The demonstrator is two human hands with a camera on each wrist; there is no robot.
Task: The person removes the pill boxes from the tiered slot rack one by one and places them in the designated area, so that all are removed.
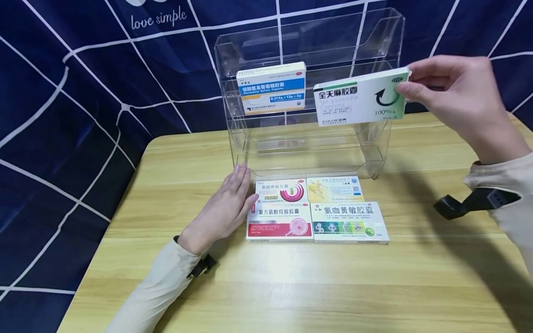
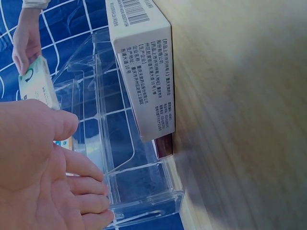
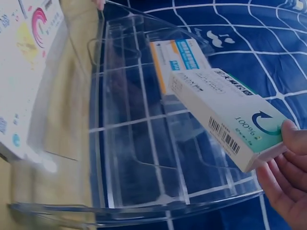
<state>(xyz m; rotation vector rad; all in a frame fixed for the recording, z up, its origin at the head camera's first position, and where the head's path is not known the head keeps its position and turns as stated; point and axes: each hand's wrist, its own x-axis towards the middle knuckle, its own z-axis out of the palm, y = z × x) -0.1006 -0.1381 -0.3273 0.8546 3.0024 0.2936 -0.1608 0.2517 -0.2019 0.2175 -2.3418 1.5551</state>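
Observation:
My right hand (image 1: 466, 97) pinches the right end of a white and green medicine box (image 1: 358, 99), thumb in front, and holds it up at the clear plastic display rack (image 1: 312, 163). The right wrist view shows that box (image 3: 225, 115) slightly tilted, its barcode side visible. Left of it, a white, blue and orange medicine box (image 1: 271, 89) stands in the rack's middle tier. My left hand (image 1: 220, 208) lies with fingers extended at the rack's front left corner, beside the boxes on the table. Whether its fingertips press the rack, I cannot tell.
Several medicine boxes lie flat before the rack: a pink-ringed box (image 1: 279, 190), a red and white box (image 1: 279, 224), a yellow and white box (image 1: 335, 188) and a green-striped box (image 1: 350, 223). Behind the wooden table (image 1: 291, 286) hangs dark blue cloth (image 1: 83, 115) with white lines.

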